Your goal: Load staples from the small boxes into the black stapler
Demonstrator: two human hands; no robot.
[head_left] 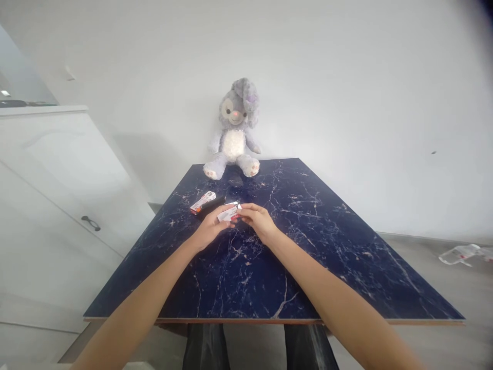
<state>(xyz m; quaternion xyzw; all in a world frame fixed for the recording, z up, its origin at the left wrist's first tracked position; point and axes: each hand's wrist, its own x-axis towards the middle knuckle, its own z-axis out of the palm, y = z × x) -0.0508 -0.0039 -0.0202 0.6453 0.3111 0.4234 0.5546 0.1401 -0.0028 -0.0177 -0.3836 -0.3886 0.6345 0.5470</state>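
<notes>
A small white box with red print (228, 214) is held between my two hands above the dark blue marbled table (246, 277). My left hand (211, 226) grips its left side, thumb below and fingers above. At its right end, my right hand (259, 220) pinches the box with thumb and fingertips. Just beyond my left hand lies a black, elongated object (211, 204), partly hidden by the fingers; its kind is unclear. Beside that rests another white box with red and orange print (202, 202).
A grey plush rabbit (234, 133) sits at the table's far edge against the white wall. To the left stands a white cabinet (46, 205) with a dark handle. A clear plastic bag (460, 254) lies on the floor at the right.
</notes>
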